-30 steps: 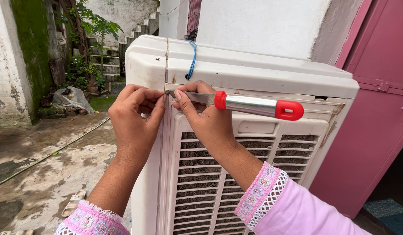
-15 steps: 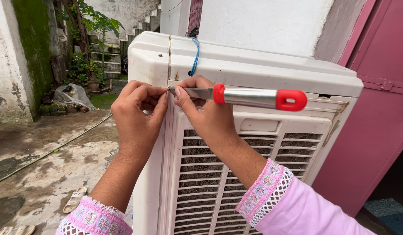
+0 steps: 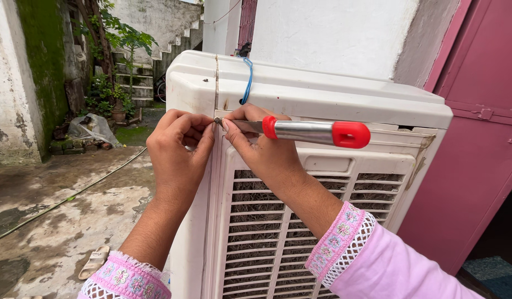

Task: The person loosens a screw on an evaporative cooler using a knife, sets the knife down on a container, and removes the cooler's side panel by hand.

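Closest to the camera, at the bottom of the frame, are two pink sleeves with lacy embroidered cuffs, one at lower left and a bigger one at lower right. Going up from there, the left hand point(image 3: 178, 147) sits a bit left of centre, fingers curled in tight with thumb and fingertips pinched together right at the corner seam of the cooler. It looks like it's pinching something tiny there, maybe a screw, but it's too small to tell for sure.

The right hand point(image 3: 264, 155) is right beside it, just about touching fingertip to fingertip. Its fingers are closed around the front end of a screwdriver point(image 3: 308, 132), which has a silvery metal barrel, a red collar and a red cap. The tool lies nearly level, handle sticking out toward the right of the frame, tip pressed against the same corner spot near the top of the unit.

Both hands are working on a big white air cooler point(image 3: 322, 94) that fills the middle of the frame, with a slatted grille point(image 3: 256, 243) on the front below the hands. A blue cord point(image 3: 247, 80) hangs over its top edge just above the fingers.

Farther back: a pink door point(image 3: 477, 138) on the right, a white wall point(image 3: 333, 33) behind the cooler. On the left there's wet concrete ground with a sandal point(image 3: 94, 262) at lower left, a hose point(image 3: 73, 194) running across, and at upper left a mossy wall, plants and stairs point(image 3: 173, 50).
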